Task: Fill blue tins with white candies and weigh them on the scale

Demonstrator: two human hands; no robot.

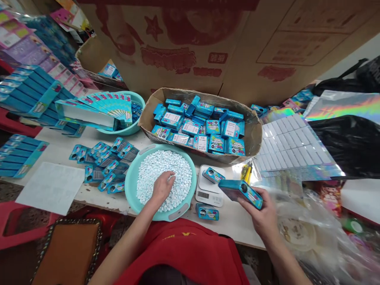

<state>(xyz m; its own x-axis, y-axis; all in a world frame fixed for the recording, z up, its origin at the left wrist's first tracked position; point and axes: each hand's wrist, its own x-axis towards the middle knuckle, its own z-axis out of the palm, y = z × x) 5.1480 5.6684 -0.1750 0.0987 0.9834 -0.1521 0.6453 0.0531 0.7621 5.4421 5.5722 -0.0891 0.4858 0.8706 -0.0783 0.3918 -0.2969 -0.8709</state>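
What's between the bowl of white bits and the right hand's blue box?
A white scale, with another blue box on it, in the head view.

A white worktop stands in the room, and its front edge is chipped in some places. Behind it rises a large cardboard box with dark red printing. At the left there is red plastic furniture, and below, a brown panel with a dark, patterned border. The floor appears speckled. A pale surface, possibly a wall, shows at the upper right. The light is rather even.
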